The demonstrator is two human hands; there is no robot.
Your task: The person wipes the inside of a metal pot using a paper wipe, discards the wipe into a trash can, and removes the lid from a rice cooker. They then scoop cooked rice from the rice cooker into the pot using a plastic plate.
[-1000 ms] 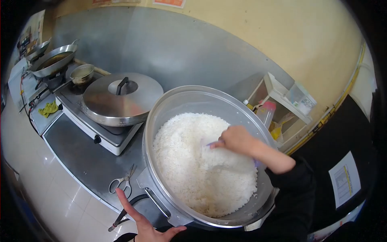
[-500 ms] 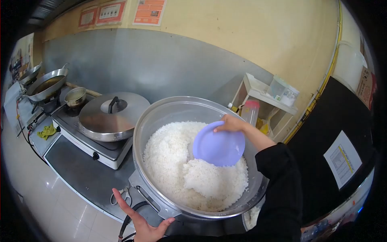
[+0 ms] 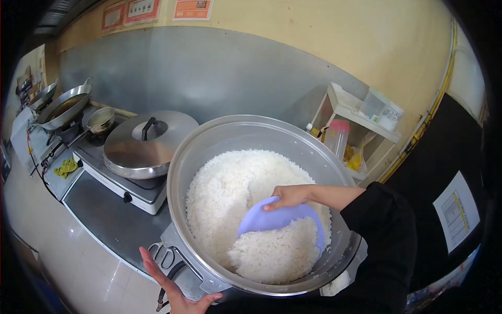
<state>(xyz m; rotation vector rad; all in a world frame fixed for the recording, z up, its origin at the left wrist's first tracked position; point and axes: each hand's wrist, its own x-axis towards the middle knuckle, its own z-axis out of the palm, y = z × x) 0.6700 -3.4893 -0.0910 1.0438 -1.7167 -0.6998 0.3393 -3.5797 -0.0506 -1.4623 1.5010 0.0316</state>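
Note:
A large metal pot (image 3: 180, 172) holds a deep mass of white rice (image 3: 219, 183). Inside it, my right hand (image 3: 293, 195) grips the rim of a purple plastic plate (image 3: 269, 219). The plate is tilted into the rice, and a mound of rice (image 3: 280, 254) lies against its face, hiding its lower part. Just outside the pot's near left side is my left hand (image 3: 175, 293), fingers spread and holding nothing. Its thumb is close to the pot's side handle (image 3: 189, 264); whether they touch I cannot tell.
Left of the pot, a lidded pan (image 3: 144, 144) sits on a white stove (image 3: 117, 183). Scissors (image 3: 163, 256) lie by the counter's edge. Behind on the right stands a white shelf (image 3: 361, 112) with containers. Farther left are woks (image 3: 65, 107) and a yellow-green cloth (image 3: 66, 167).
My right hand has moved down and toward me, pushing the plate into the rice, which now heaps against it. My left hand stays spread beside the pot. The view has shifted slightly.

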